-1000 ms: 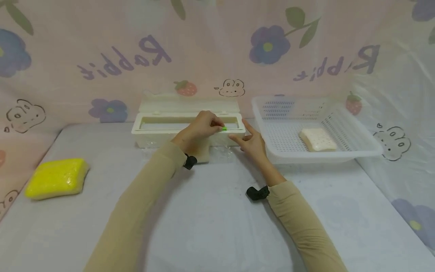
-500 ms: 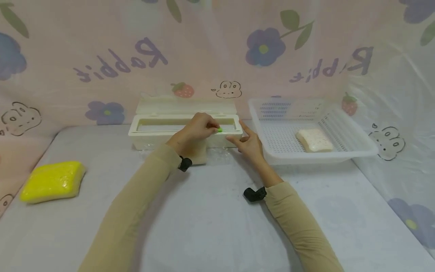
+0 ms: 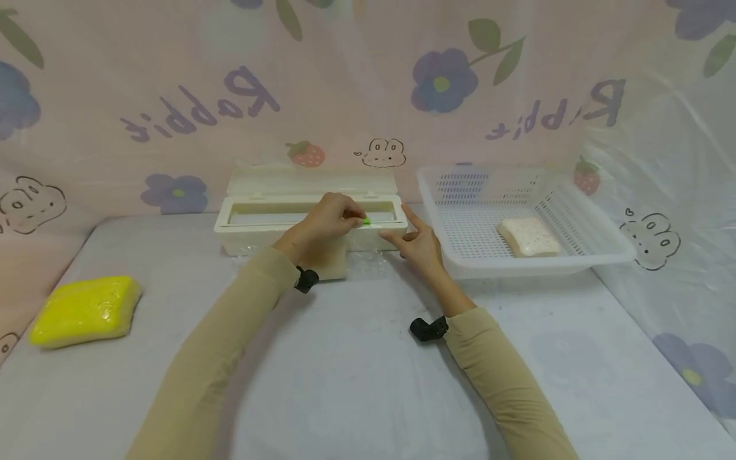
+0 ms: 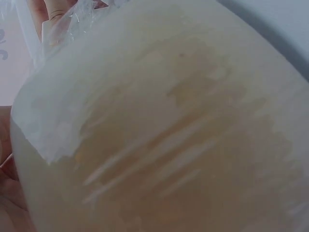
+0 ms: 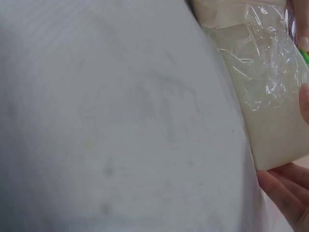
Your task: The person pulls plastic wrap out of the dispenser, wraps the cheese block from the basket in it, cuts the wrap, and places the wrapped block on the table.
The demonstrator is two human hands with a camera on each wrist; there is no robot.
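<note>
At the long cream box, whose lid stands raised at the back, my left hand pinches a small green piece on the front rim. My right hand holds the box's right end, thumb on the front wall and a finger along the end. Clear film hangs at the box front; it clings to the wall in the right wrist view. Below my left hand lies a pale brown block, partly hidden; a wrapped brownish block fills the left wrist view.
To the right of the box stands a white perforated basket with a pale speckled block in it. A yellow-topped block rests at the table's left side. Behind everything hangs a printed curtain.
My left hand has slid slightly left along the box rim with the green piece. The right hand keeps its place at the box's end. The head view has shifted a little.
</note>
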